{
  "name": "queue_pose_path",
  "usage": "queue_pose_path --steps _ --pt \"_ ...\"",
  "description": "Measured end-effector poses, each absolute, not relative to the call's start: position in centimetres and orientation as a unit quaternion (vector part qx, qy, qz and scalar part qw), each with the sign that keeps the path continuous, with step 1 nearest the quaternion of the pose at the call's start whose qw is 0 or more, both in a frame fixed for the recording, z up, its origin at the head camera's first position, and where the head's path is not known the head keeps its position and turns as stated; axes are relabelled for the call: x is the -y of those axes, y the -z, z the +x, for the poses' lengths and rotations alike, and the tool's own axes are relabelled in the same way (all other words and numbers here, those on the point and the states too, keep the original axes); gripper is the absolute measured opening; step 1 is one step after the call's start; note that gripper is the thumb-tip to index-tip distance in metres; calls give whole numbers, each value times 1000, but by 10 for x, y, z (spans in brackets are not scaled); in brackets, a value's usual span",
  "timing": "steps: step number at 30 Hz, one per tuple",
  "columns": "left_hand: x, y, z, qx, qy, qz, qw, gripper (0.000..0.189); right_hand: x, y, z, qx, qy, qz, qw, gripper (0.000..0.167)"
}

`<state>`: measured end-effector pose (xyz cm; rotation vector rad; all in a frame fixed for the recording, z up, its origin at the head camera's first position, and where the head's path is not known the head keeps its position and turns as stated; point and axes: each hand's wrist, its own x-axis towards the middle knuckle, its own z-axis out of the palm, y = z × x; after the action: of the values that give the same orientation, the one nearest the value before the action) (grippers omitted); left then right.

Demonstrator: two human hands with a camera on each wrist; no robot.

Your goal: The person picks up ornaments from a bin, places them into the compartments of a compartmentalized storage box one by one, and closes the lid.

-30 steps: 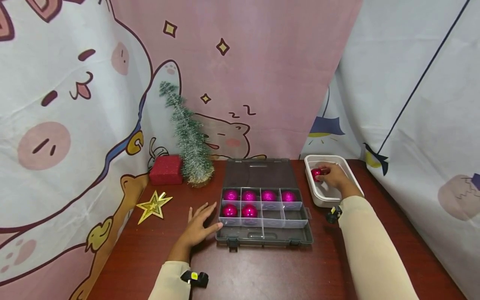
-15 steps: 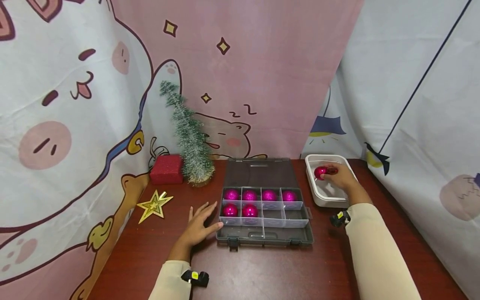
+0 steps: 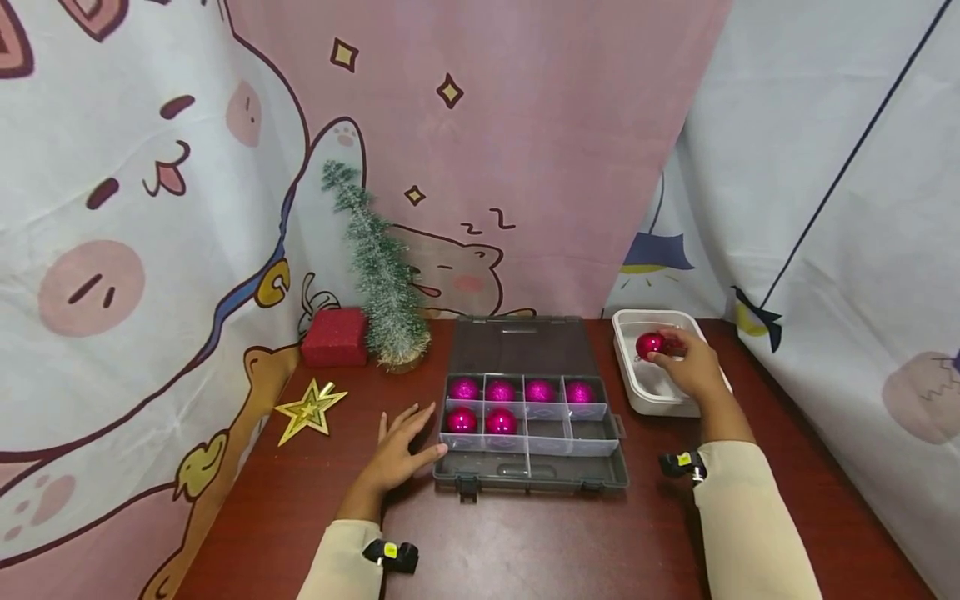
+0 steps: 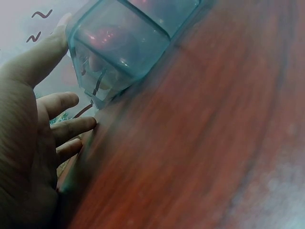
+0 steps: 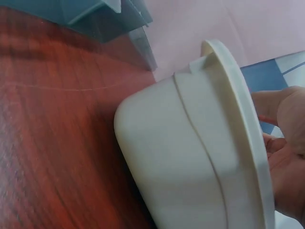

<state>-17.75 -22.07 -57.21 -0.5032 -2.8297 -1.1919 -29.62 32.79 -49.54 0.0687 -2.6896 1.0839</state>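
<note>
In the head view my right hand reaches into the white plastic bin and pinches a shiny magenta Christmas ball with thumb and fingers. A reddish patch shows between those fingers; what it is, I cannot tell. The right wrist view has the bin wall hiding the ball and most of that hand. My left hand lies with spread fingers at the left side of the grey divided box, its thumb against the edge. Glittery balls fill the box's back row. Two shiny balls sit in the middle row's left compartments.
The box's lid lies folded back toward the curtain. To the left stand a small tinsel tree and a red glittery block. A gold star lies on the brown table.
My right hand has shifted slightly to the right within the bin, and the ball has moved with it. The left hand and the box have stayed in place.
</note>
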Motion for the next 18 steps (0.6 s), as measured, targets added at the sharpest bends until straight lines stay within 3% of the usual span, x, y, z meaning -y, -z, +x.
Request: queue_pose_path --steps 8,18 --pt "221 570 -177 910 381 -160 20 86 -321 490 -274 890 -433 10 145 56" --pt "219 570 -177 913 375 -159 17 86 -295 496 -258 814 -521 23 256 53"
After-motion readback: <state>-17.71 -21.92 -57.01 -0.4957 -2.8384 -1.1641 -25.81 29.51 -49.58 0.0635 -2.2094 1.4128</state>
